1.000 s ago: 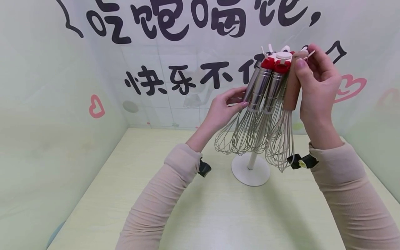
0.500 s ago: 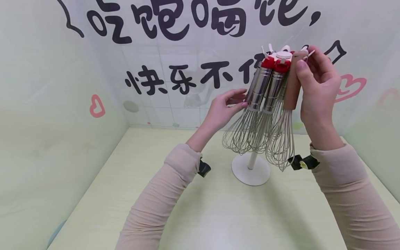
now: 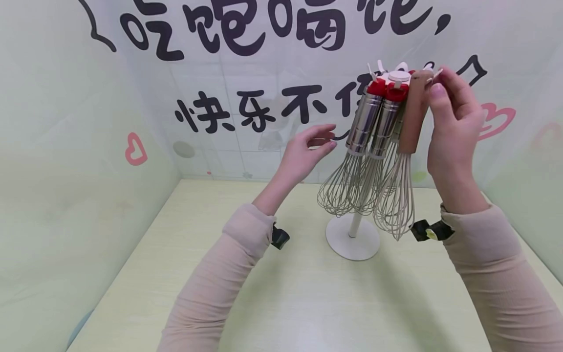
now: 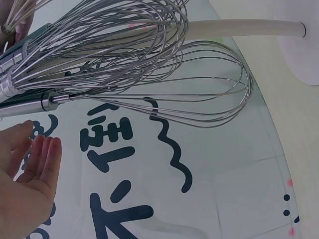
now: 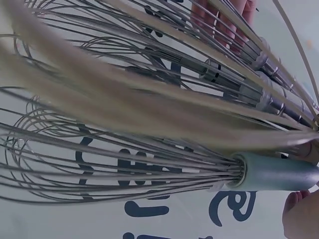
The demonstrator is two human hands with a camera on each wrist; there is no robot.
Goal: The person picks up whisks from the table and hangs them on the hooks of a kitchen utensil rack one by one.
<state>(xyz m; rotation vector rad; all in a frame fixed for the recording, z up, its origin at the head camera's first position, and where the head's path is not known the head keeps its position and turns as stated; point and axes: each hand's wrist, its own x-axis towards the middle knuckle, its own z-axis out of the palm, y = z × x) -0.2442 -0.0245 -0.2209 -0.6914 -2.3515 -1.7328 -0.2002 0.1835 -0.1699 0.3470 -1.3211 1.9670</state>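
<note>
Several whisks hang by their handles around a white stand, with a white round top [image 3: 399,77] and a white round base [image 3: 340,244]. Steel-handled whisks [image 3: 366,124] with red tops face the left side; a wooden-handled whisk [image 3: 414,115] hangs at the front right. My left hand [image 3: 303,151] is just left of the steel handles, apart from them, fingers loosely bent around nothing. Beside the top of the wooden handle is my right hand [image 3: 457,127], its thumb and fingers loosely spread near a white hook. A teal-handled whisk [image 5: 276,172] shows in the right wrist view.
The stand rests on a pale wood-look table [image 3: 281,293]. Behind it is a light sheet [image 3: 246,73] with large black characters and pink hearts. Similar sheets form the left side [image 3: 66,171] and right side.
The leftmost whisk has swung right against the others. My left hand has drawn back leftward off the steel handle. My right hand has shifted slightly right, its thumb coming off the wooden handle.
</note>
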